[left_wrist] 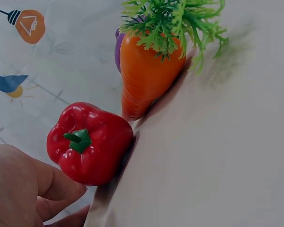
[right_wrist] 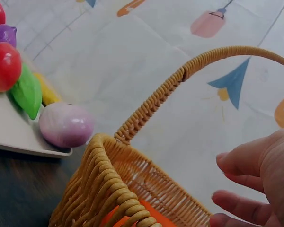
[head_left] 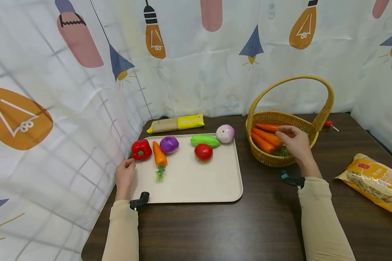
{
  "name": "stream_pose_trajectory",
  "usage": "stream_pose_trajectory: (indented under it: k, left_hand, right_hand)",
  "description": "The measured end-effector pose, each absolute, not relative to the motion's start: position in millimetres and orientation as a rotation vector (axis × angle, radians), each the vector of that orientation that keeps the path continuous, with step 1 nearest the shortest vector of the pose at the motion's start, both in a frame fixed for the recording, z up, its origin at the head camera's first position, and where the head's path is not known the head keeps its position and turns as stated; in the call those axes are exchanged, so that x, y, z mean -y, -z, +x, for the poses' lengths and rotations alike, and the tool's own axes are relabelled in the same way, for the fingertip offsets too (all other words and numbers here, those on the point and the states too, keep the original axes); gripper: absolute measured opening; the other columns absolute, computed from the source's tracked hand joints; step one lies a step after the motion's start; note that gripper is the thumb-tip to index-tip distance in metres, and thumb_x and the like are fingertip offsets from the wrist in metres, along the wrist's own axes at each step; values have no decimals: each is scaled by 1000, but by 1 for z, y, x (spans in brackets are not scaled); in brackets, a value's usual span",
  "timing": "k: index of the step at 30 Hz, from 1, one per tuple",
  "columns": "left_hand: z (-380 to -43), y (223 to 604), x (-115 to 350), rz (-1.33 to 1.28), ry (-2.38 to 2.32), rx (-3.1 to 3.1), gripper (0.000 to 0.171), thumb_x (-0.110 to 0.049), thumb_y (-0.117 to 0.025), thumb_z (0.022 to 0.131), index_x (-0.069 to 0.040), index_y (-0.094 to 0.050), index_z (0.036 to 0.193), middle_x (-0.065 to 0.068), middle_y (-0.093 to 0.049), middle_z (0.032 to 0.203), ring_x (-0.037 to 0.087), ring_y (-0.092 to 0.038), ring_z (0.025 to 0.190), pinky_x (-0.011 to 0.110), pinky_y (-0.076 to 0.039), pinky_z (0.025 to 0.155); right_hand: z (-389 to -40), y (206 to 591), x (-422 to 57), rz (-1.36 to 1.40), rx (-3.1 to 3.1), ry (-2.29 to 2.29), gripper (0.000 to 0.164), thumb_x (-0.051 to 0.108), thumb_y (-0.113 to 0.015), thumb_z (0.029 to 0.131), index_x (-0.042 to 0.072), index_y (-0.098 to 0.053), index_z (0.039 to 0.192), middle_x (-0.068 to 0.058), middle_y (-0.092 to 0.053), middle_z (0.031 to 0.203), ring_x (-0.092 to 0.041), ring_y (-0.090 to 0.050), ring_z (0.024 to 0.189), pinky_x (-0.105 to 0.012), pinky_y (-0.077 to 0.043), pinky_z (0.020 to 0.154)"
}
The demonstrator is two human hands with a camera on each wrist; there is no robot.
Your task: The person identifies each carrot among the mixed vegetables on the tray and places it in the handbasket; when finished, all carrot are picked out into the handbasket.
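Observation:
My left hand (head_left: 125, 177) is at the left rim of the cream tray (head_left: 189, 188), pinching it with thumb and fingers, a fingertip close under the red bell pepper (left_wrist: 92, 142). On the tray lie an orange carrot (head_left: 159, 156) with green leaves, a purple onion-like vegetable (head_left: 169, 144), a red tomato (head_left: 203, 152), a green ridged vegetable (head_left: 205, 140) and a pale purple onion (head_left: 225, 133). Over the wicker basket (head_left: 274, 161) hovers my right hand (head_left: 295, 143), fingers apart from the thumb, nothing between them. Several carrots (head_left: 262, 141) lie below it in the basket.
Behind the tray lies a yellow noodle packet (head_left: 176, 123). The basket's tall handle (head_left: 294, 78) arches over it. A pasta bag (head_left: 377, 181) lies at the right, and a small red thing with a stick (head_left: 329, 124) is behind the basket. A patterned curtain (head_left: 196, 83) surrounds the table.

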State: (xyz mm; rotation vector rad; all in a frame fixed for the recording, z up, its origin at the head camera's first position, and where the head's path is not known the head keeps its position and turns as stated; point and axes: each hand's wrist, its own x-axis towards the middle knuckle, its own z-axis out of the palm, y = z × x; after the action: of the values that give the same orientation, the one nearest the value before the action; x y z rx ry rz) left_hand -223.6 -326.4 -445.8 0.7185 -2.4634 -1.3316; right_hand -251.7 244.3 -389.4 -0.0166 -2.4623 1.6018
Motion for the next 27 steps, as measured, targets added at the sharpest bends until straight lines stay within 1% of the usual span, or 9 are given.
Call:
stream_pose_trajectory:
  k: [4,8,11,16,19,22,25,27]
  left_hand:
    - [-224,447,327,708,1308,2471,41,-23,-41,101,-3,-58,132,18,-55,136,35,-48,123,46,-37,100]
    - [-223,447,326,699,1282,2476,40,-23,-42,101,-2,-59,131,19,-58,132,35,-50,120,45,-38,98]
    - [-223,447,327,697,1274,2479,40,-23,-42,101,-2,-59,131,20,-58,131,35,-51,120,45,-38,98]
    - [-224,447,327,706,1280,2477,41,-24,-42,101,-3,-59,131,19,-58,131,35,-51,120,45,-38,99]
    - [-224,447,326,717,1283,2479,41,-26,-42,101,-3,-59,131,19,-59,131,35,-51,121,45,-38,99]
    - [-225,447,326,718,1285,2477,42,-26,-41,101,-3,-59,131,19,-58,132,35,-51,121,45,-38,99]
    - [-224,447,326,710,1291,2475,42,-25,-41,101,-2,-58,132,18,-57,134,35,-50,122,46,-38,100]
    - [-224,446,326,706,1294,2475,42,-24,-41,101,-2,-58,133,19,-56,135,36,-50,122,47,-38,100]
  right_hand:
    - [-250,387,-244,-28,2420,-1622,41,36,-59,97,7,-59,126,2,-58,113,-6,-62,87,-19,-52,72]
    - [-249,383,-241,-10,2369,-1646,39,35,-60,97,7,-60,125,8,-60,107,-3,-62,85,-19,-52,72]
    - [-247,378,-236,6,2324,-1646,41,34,-60,96,4,-61,124,10,-61,107,-2,-63,85,-18,-53,72]
    - [-241,365,-223,47,2239,-1660,38,32,-61,96,3,-63,120,7,-62,110,-2,-64,84,-17,-53,73]
    - [-237,356,-214,117,2140,-1771,33,27,-63,95,1,-65,116,5,-64,105,-5,-65,83,-18,-54,73]
    - [-231,349,-203,226,2011,-1945,30,21,-66,94,-3,-65,113,-1,-66,101,-11,-65,81,-20,-55,72]
    - [-227,342,-190,308,1945,-2047,25,18,-67,93,-1,-66,109,-4,-67,99,-14,-64,81,-21,-55,72]
    - [-223,338,-181,340,1973,-2035,25,19,-66,94,-1,-66,109,-5,-68,99,-16,-64,81,-21,-55,72]
